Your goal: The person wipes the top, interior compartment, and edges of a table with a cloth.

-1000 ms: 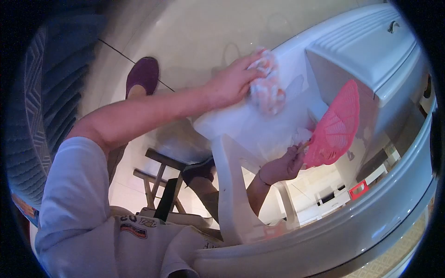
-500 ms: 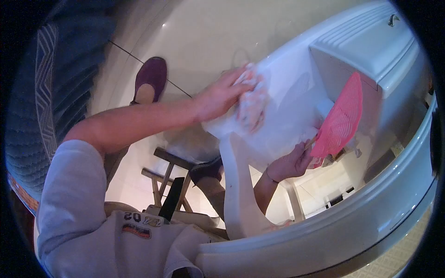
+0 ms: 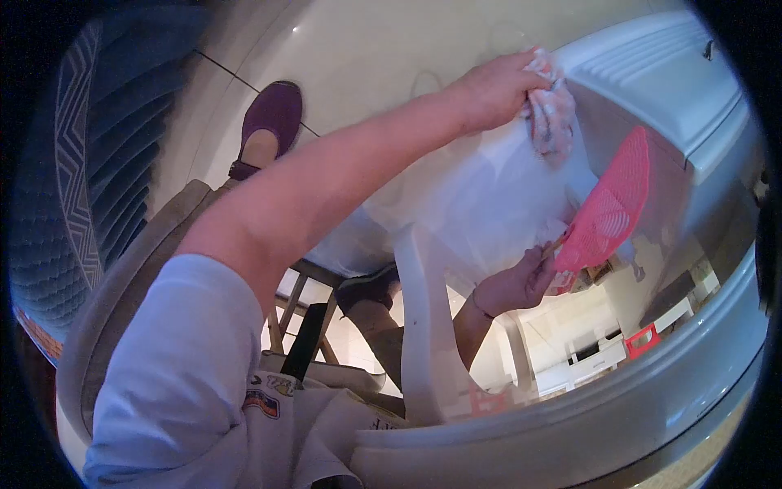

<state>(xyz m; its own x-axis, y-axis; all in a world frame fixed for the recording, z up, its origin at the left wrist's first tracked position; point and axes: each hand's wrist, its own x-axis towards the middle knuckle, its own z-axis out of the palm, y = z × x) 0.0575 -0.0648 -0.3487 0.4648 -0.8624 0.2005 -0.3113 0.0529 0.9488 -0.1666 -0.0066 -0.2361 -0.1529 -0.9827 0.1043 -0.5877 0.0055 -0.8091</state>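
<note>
My left hand point(image 3: 498, 91) is stretched out at the upper right, its fingers closed on a crumpled white and pinkish cloth point(image 3: 552, 114). The cloth hangs from the fingers near the ribbed end of a white piece of furniture point(image 3: 652, 77). My right hand point(image 3: 521, 281) lies lower down, past a white curved bar point(image 3: 419, 310). It grips the thin handle of a pink mesh paddle point(image 3: 609, 208) that resembles a fly swatter. The paddle tilts up and to the right. Part of my right forearm is hidden behind the white bar.
A glossy white curved rim point(image 3: 586, 424) sweeps across the lower right. A wooden stool point(image 3: 301, 301) stands by my legs, with a grey padded edge point(image 3: 122, 293) at the left. Blue quilted fabric point(image 3: 130, 122) fills the far left. A red-framed object point(image 3: 642, 341) shows beyond the rim.
My left hand has moved up and to the right with the cloth, and that arm reaches farther out. My right hand and the pink mesh paddle have barely shifted.
</note>
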